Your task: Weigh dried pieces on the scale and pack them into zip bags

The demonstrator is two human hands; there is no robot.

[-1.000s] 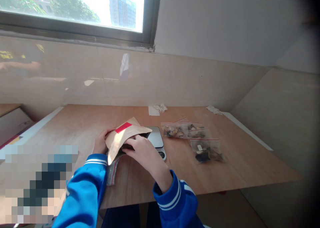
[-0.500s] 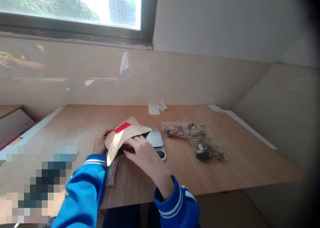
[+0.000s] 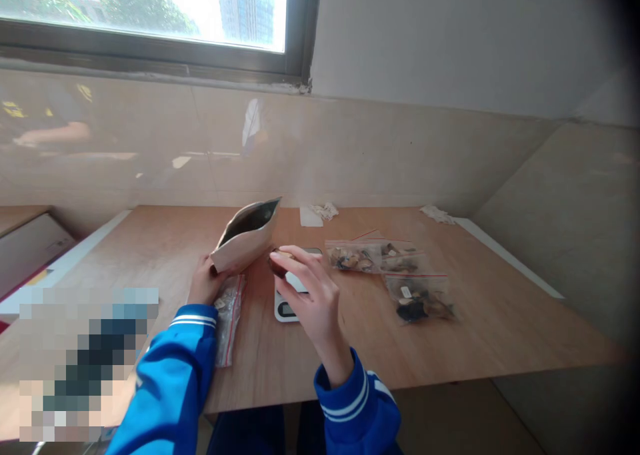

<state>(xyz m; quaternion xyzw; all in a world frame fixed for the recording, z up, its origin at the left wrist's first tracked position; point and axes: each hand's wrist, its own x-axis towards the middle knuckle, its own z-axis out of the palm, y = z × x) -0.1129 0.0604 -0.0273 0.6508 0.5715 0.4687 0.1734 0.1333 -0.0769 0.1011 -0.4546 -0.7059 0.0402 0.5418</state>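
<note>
My left hand (image 3: 204, 282) grips the lower left side of a brown kraft paper pouch (image 3: 247, 247), whose mouth gapes upward and shows a dark inside. Between the fingers and thumb of my right hand (image 3: 313, 285) is a dark brown piece (image 3: 277, 264); I cannot make out its exact kind. That hand is above a small digital kitchen scale (image 3: 287, 310) with a silver plate, partly covering it. Beside my left wrist, a clear zip bag (image 3: 231, 328) with a red strip lies on the table.
To the right of the scale lie several clear zip bags of brown dried pieces, among them a near bag (image 3: 423, 307) with a white tag. White paper (image 3: 311, 216) and a crumpled tissue (image 3: 437, 214) rest near the wall. A pixelated patch hides the table's left front.
My right hand has come out of the pouch with a dark brown piece and moved over the scale. The pouch has turned, its mouth now facing up.
</note>
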